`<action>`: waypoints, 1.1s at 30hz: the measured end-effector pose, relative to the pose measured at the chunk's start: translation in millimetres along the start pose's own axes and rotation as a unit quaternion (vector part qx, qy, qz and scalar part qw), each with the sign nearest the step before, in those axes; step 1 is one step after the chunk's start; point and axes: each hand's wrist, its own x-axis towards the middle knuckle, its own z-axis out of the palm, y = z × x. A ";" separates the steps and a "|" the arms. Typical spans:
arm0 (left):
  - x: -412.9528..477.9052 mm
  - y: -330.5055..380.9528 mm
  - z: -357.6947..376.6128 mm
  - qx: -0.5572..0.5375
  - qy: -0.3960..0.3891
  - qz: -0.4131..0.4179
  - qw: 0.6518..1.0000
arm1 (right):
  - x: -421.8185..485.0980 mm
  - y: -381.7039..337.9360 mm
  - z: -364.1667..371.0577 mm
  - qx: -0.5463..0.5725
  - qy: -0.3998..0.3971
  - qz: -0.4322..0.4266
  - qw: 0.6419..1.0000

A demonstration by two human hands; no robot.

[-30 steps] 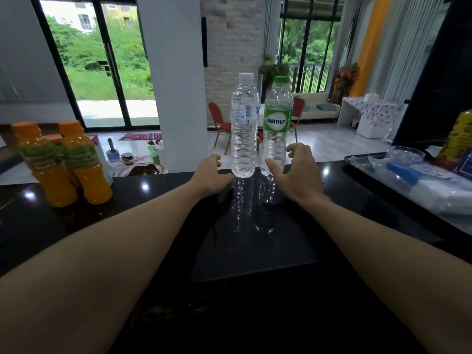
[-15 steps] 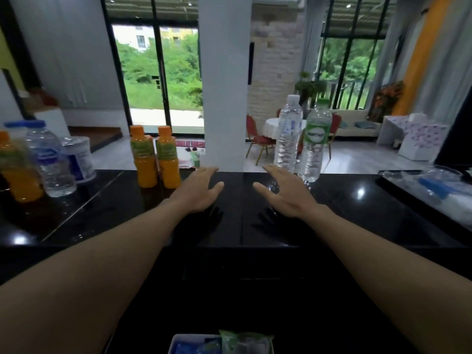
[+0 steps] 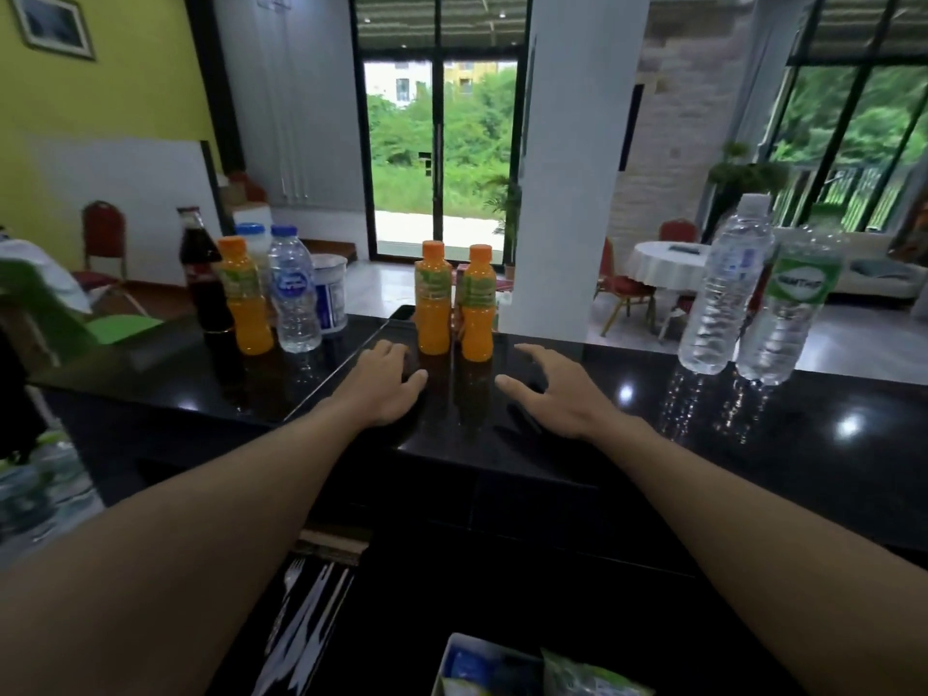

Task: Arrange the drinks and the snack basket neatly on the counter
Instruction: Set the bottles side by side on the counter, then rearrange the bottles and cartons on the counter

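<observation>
While the snack basket sits lowest, below the table's near edge, left hand & right hand reach over the table, each grip wide, holding nothing. Beyond, 2 orange juice btls stand upright at far edge; 2 water btls far right.

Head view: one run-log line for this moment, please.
left hand: open, empty | right hand: open, empty | juice bottles: upright on counter, just beyond both hands, ungripped
</observation>
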 end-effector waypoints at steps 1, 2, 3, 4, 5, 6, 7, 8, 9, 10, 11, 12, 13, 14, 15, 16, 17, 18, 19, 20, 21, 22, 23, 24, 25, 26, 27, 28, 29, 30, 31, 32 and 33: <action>3.7 -6.5 -1.8 0.005 0.000 -0.003 1.000 | 6.4 -2.4 3.8 -0.004 0.002 0.000 1.000; 6.9 -13.4 -3.5 0.009 -0.001 -0.006 1.000 | 12.3 -4.7 7.4 -0.010 0.002 -0.004 1.000; 9.7 -20.1 -4.5 0.011 -0.003 -0.009 1.000 | 18.2 -7.0 10.9 -0.014 0.003 -0.010 1.000; 11.7 -26.4 -4.7 0.009 -0.005 -0.010 1.000 | 23.6 -8.9 14.6 -0.017 0.007 -0.013 1.000; 13.5 -31.1 -4.1 0.005 -0.003 -0.010 1.000 | 28.7 -10.6 18.4 -0.019 0.013 -0.010 1.000; 14.9 -34.5 -2.8 0.001 0.000 -0.010 1.000 | 33.3 -12.3 21.9 -0.025 0.018 -0.002 1.000; 16.2 -36.3 -1.2 -0.003 0.005 -0.008 1.000 | 37.1 -13.8 24.9 -0.039 0.020 0.008 0.999; 17.3 -35.9 0.3 -0.006 0.009 -0.006 1.000 | 39.4 -14.5 26.3 -0.062 0.018 0.015 0.998; 18.3 -36.7 1.6 -0.009 0.011 -0.005 1.000 | 42.1 -15.1 28.8 -0.087 0.015 0.017 0.996; 18.8 -36.6 2.6 -0.012 0.010 -0.005 1.000 | 43.2 -15.0 29.4 -0.106 0.014 0.018 0.994; 18.9 -35.5 3.3 -0.016 0.009 -0.005 1.000 | 42.9 -14.7 28.3 -0.115 0.013 0.018 0.993; 18.9 -36.6 3.7 -0.017 0.004 -0.007 1.000 | 43.0 -14.6 28.9 -0.115 0.012 0.018 0.993; 19.1 -37.7 3.9 -0.016 -0.002 -0.010 1.000 | 43.3 -14.6 29.7 -0.111 0.012 0.019 0.994; 19.0 -38.4 3.8 -0.013 -0.008 -0.013 1.000 | 43.3 -14.6 29.8 -0.111 0.011 0.021 0.994; 18.8 -38.8 3.4 -0.011 -0.012 -0.017 1.000 | 43.4 -14.5 30.0 -0.110 0.009 0.024 0.994; 18.6 -39.2 2.9 -0.009 -0.013 -0.019 1.000 | 43.5 -14.6 30.5 -0.105 0.008 0.027 0.994; 18.9 -39.2 2.4 -0.009 -0.011 -0.020 1.000 | 43.5 -14.6 30.3 -0.093 0.011 0.030 0.995; 19.2 -39.2 2.4 -0.009 -0.009 -0.020 1.000 | 43.3 -14.2 29.9 -0.076 0.016 0.032 0.996; 19.3 -39.2 2.7 -0.010 -0.008 -0.020 1.000 | 43.1 -13.8 29.4 -0.056 0.025 0.035 0.998; 19.7 -39.2 2.9 -0.010 -0.007 -0.020 1.000 | 43.0 -13.5 28.5 -0.038 0.034 0.039 0.998; 20.2 -39.1 3.3 -0.009 -0.009 -0.020 1.000 | 42.9 -13.1 28.0 -0.023 0.042 0.044 0.998; 20.6 -39.1 3.6 -0.008 -0.010 -0.021 1.000 | 42.8 -12.5 27.9 -0.014 0.046 0.048 0.998; 20.9 -39.2 3.7 -0.007 -0.011 -0.022 1.000 | 43.0 -11.7 28.0 -0.009 0.046 0.049 0.998; 21.2 -39.3 4.0 -0.005 -0.012 -0.022 1.000 | 43.2 -10.9 28.4 -0.008 0.047 0.050 0.998; 21.3 -39.6 4.6 -0.005 -0.011 -0.022 1.000 | 43.5 -10.3 28.9 -0.009 0.048 0.052 0.997; 21.5 -40.1 5.3 -0.003 -0.009 -0.022 1.000 | 43.9 -10.0 29.1 -0.007 0.048 0.054 0.997; 22.0 -40.3 5.7 0.000 -0.007 -0.020 1.000 | 44.8 -9.5 28.8 0.001 0.049 0.059 0.997; 22.4 -40.5 6.2 0.004 -0.005 -0.017 1.000 | 45.9 -8.3 28.8 0.012 0.049 0.067 0.996; 22.9 -40.5 6.4 0.009 -0.004 -0.013 1.000 | 47.1 -7.0 28.8 0.022 0.050 0.077 0.996; 23.2 -40.3 6.7 0.014 -0.003 -0.010 1.000 | 48.4 -6.0 28.7 0.030 0.051 0.088 0.994; 23.6 -39.8 6.7 0.019 -0.003 -0.008 1.000 | 49.8 -5.6 28.4 0.036 0.051 0.099 0.993; 23.7 -39.6 6.4 0.024 -0.004 -0.006 1.000 | 51.5 -5.9 28.2 0.043 0.052 0.110 0.992; 23.6 -39.4 6.1 0.029 -0.005 -0.006 1.000 | 53.6 -7.0 28.2 0.052 0.052 0.122 0.990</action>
